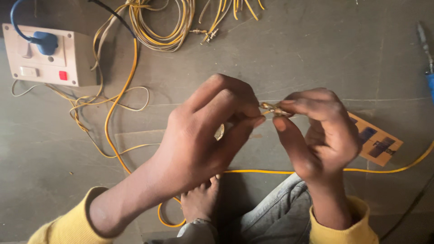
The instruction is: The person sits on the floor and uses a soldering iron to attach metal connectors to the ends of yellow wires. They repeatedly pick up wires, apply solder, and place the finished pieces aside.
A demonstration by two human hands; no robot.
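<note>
At centre frame, left hand and right hand are pinching a small brass connector between fingertips, above a yellow wire crossing the grey floor.

Small brass-coloured metal connector, shiny, slim and elongated, lying roughly level along the 9-to-3 line. Held above the grey floor, just above frame centre. Its 9 o'clock end is pinched in the left hand fingertips; its 3 o'clock end is pinched by the right hand. Only the middle shows; finer detail too small to tell.
</note>
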